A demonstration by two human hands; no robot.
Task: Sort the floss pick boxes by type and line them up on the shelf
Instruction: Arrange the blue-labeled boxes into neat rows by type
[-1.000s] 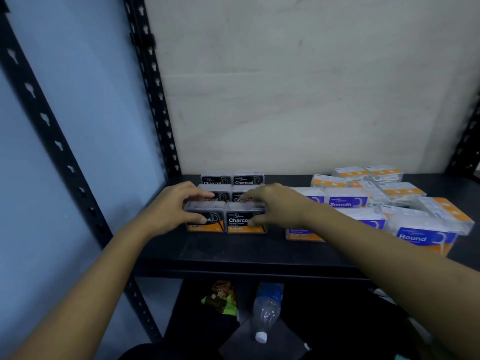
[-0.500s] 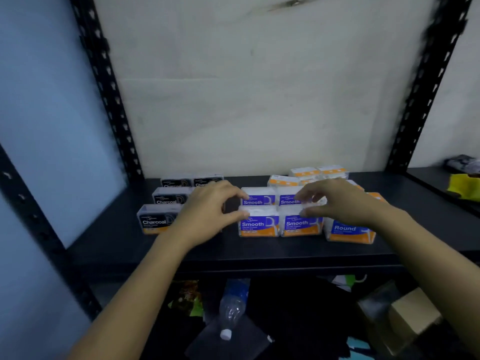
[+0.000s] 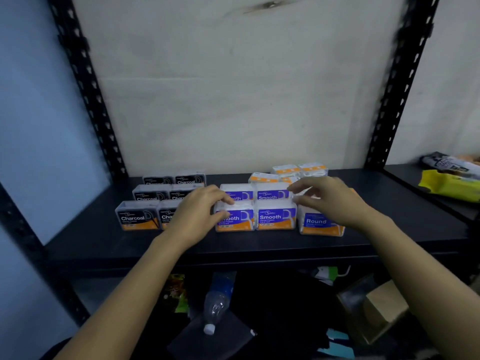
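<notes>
On the black shelf (image 3: 249, 245) black Charcoal boxes (image 3: 136, 216) stand in rows at the left. Purple Smooth boxes (image 3: 276, 216) stand in two rows in the middle. A Round box (image 3: 318, 224) stands at the front right, with more orange-topped boxes (image 3: 288, 171) behind it. My left hand (image 3: 200, 214) grips the left side of the front-left Smooth box (image 3: 237, 220), thumb on its face and fingers on its top. My right hand (image 3: 327, 198) touches the right end of the Smooth rows, fingers loosely curved above the Round box, which it partly hides.
Black perforated uprights (image 3: 85, 87) frame the shelf at both sides, with a pale wall behind. Packets (image 3: 452, 178) lie on a neighbouring shelf at the right. Below are a plastic bottle (image 3: 218, 302), a cardboard box (image 3: 381, 307) and dark bags.
Both hands left the Charcoal boxes and moved right to the Smooth boxes; the view turned right with them. Since half a second ago the hands have barely shifted.
</notes>
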